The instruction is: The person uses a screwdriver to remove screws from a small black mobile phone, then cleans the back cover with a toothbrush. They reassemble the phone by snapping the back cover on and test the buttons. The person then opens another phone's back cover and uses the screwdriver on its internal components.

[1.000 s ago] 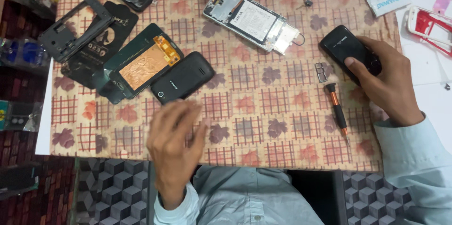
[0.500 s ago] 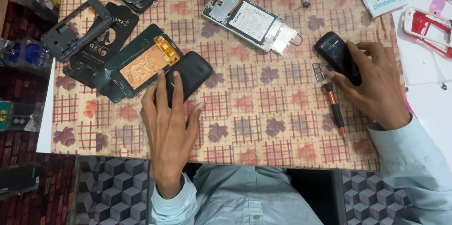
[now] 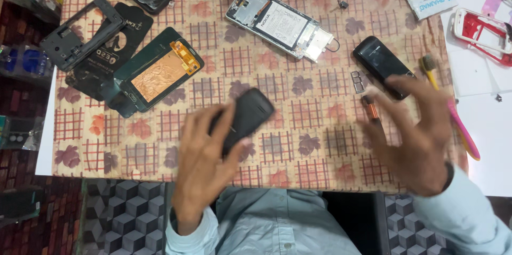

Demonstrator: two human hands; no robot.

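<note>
Already several phones lie stripped across the desk (image 3: pixel 320 143). Mid-frame, the left hand (image 3: pixel 205 164) is closed around a black phone (image 3: pixel 245 119), unopened, while the right hand (image 3: pixel 416 137) hovers spread beside another black handset (image 3: pixel 381 65).

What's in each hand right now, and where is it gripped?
The left hand grips a black phone by its lower end. The right hand holds nothing, open above the table.
</note>
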